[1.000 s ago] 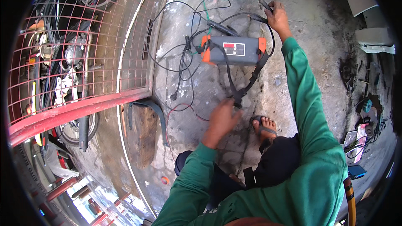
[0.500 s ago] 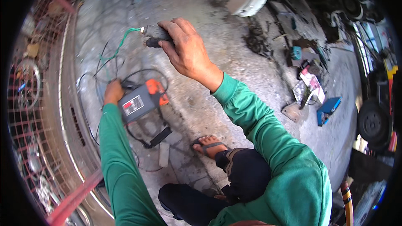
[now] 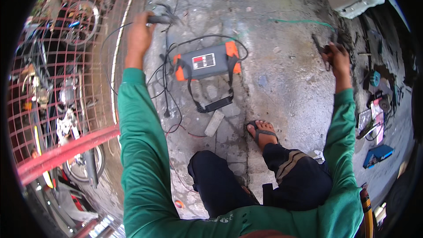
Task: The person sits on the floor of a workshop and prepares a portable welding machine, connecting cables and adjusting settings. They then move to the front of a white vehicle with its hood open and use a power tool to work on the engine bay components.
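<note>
In the head view, gripping a dark handle [image 3: 161, 19] with the left hand [image 3: 140, 35], wrapped snugly around its near end and letting the rest jut out toward two o'clock; unable to make out the blurred tip. Holding a dark pronged piece [image 3: 318, 44] in the right hand [image 3: 338, 59], narrowly pinched by bent fingers and lying at ten o'clock from the knuckles; unable to tell its exact outline through the blur. Following a green wire [image 3: 304, 20] in close to the right hand from about eleven o'clock; unable to tell whether joined to the pronged piece. Finding a grey box with orange ends [image 3: 205, 64] on the concrete floor [image 3: 282, 92], at four o'clock from the left hand and nine o'clock from the right, nearer the left and untouched by either. Tracing a black strap [image 3: 219, 104] out from the box toward six o'clock, with a pale block [image 3: 214, 123] just beside its pad. Seeing black cables [image 3: 166, 64] looped at nine o'clock from the box, a thin red wire [image 3: 189, 134] at seven and a sandalled foot [image 3: 266, 135] at five. Nearer the rim, picking out a red mesh fence [image 3: 70, 153] between nine and ten o'clock and a blue case [image 3: 378, 155] between three and four.
</note>
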`<state>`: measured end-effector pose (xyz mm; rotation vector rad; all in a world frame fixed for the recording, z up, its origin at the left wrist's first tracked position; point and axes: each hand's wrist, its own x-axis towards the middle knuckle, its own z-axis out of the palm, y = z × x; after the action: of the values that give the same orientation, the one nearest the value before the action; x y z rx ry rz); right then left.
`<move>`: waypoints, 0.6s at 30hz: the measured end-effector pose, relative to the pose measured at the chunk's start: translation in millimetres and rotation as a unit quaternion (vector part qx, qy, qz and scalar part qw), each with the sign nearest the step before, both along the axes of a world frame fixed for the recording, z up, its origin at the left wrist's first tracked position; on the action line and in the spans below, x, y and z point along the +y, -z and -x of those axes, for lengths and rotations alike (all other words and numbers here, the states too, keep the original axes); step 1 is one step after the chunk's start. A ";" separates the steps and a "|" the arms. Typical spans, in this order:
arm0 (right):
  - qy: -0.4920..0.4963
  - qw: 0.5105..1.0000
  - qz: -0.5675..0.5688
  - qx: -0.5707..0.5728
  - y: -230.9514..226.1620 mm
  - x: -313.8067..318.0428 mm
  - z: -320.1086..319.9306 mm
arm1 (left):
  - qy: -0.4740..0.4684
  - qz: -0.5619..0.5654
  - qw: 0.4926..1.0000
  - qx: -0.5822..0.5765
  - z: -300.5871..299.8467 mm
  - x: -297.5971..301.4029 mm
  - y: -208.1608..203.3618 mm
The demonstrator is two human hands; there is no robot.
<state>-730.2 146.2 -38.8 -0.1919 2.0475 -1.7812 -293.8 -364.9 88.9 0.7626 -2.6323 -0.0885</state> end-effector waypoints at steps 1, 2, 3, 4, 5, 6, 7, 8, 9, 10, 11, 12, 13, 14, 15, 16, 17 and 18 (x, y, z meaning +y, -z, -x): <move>-0.031 0.999 0.015 -0.029 -6.4 16.7 16.3 | -0.032 0.022 0.999 0.038 -20.2 -4.0 -26.5; -0.007 0.998 0.043 -0.039 -15.1 15.1 11.3 | -0.072 0.108 0.991 0.036 -60.7 -13.3 -51.5; 0.025 0.997 0.060 -0.037 -36.9 5.3 -9.2 | -0.144 0.106 0.983 0.041 -96.0 -3.0 -77.9; 0.025 0.995 0.076 -0.054 -46.0 33.0 19.0 | -0.167 0.118 0.976 0.076 -114.3 -2.1 -96.2; 0.039 0.991 0.110 -0.067 -55.3 56.3 32.9 | -0.230 0.080 0.966 0.085 -131.0 11.9 -110.0; 0.083 0.987 0.133 -0.017 -67.1 67.2 36.8 | -0.251 0.047 0.962 0.100 -148.2 28.0 -124.3; 0.084 0.987 0.136 -0.011 -77.1 69.4 33.1 | -0.217 0.039 0.966 0.135 -185.5 34.5 -135.8; 0.093 0.987 0.132 0.004 -92.5 78.5 28.4 | -0.294 -0.047 0.946 0.129 -195.3 64.1 -147.1; 0.125 0.979 0.159 -0.026 -102.7 81.9 22.4 | -0.269 -0.041 0.951 0.149 -210.7 85.2 -148.2; 0.156 0.968 0.188 -0.057 -115.6 84.8 13.8 | -0.243 -0.032 0.955 0.169 -227.3 106.0 -153.1; 0.092 0.985 0.142 -0.012 -115.4 116.2 33.5 | -0.229 -0.036 0.956 0.182 -240.4 120.1 -145.6; 0.065 0.991 0.114 0.005 -114.2 108.3 17.6 | -0.228 -0.029 0.957 0.177 -264.3 138.9 -139.9; 0.040 0.994 0.104 0.020 -116.0 112.1 10.7 | -0.220 -0.027 0.958 0.183 -280.4 152.5 -127.8; 0.013 0.995 0.097 0.031 -117.6 108.7 3.2 | -0.212 -0.068 0.953 0.205 -291.8 167.3 -123.7; 0.030 0.993 0.111 0.023 -122.9 97.1 -19.1 | -0.211 -0.066 0.956 0.194 -306.1 182.0 -106.8; 0.006 0.995 0.091 0.041 -133.2 106.9 -21.4 | -0.227 -0.023 0.956 0.187 -296.2 205.3 -92.3; -0.015 0.996 0.078 0.035 -138.1 97.9 -36.5 | -0.166 -0.080 0.942 0.280 -312.8 213.4 -72.8; -0.032 0.997 0.059 0.033 -145.1 90.9 -57.2 | -0.202 -0.119 0.928 0.289 -316.4 232.1 -58.2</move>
<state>-673.0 237.1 106.3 -0.3515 1.9588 -1.8816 22.6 -132.7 147.1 1.1408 -1.8884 -0.4500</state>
